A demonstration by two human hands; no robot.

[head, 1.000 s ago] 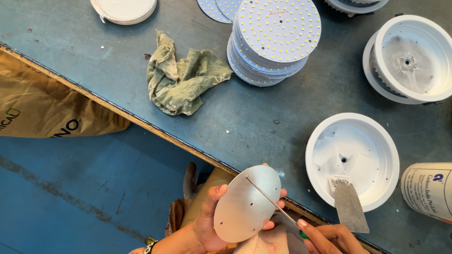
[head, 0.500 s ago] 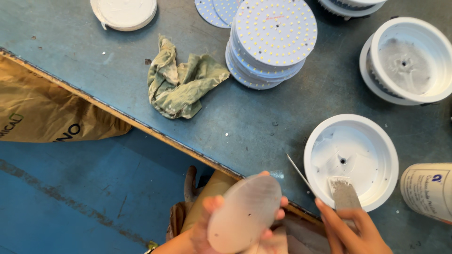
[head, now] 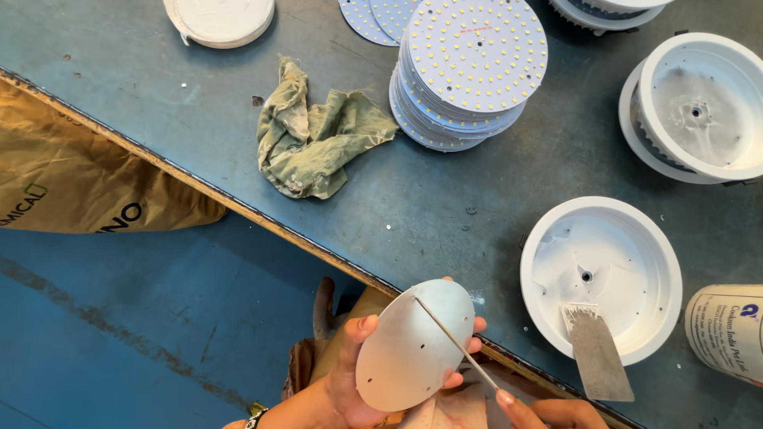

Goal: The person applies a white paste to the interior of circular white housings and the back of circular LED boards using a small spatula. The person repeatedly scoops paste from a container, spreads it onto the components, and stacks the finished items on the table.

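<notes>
Item: round white disc (head: 413, 345), pale plain face up with small holes in it, held tilted over the near table edge, just beside the bare metal lip and above the person's lap. Holder: left hand (head: 350, 381), thumb along the disc's left rim, fingertips wrapping the right rim from behind, so the fingers are pinching the disc edgewise. Tool: thin metal blade (head: 455, 343), lying across the disc's face from upper middle to lower right, gripped at its low end by the right hand (head: 548, 413), fingers closed on it; most of that hand is cut off by the frame. Change noted: half a second back the blade pointed off toward the table, clear of the disc; it now rests on the disc's face, which suggests spreading or scraping is under way on that surface. Adjacent: white round housing (head: 602, 278), open side up, smeared inside, with a flat scraper (head: 594, 353) leaning over its near rim; a labelled can (head: 727, 330) at the right edge. Farther: second housing (head: 695, 103), stack of LED boards (head: 469, 71), crumpled green rag (head: 318, 139), white lid (head: 221, 17) at top. Surface: blue-grey table (head: 445, 206), bare between rag and near housing; the edge runs diagonally. Below: blue floor, brown sack (head: 79, 183) to the left.
</notes>
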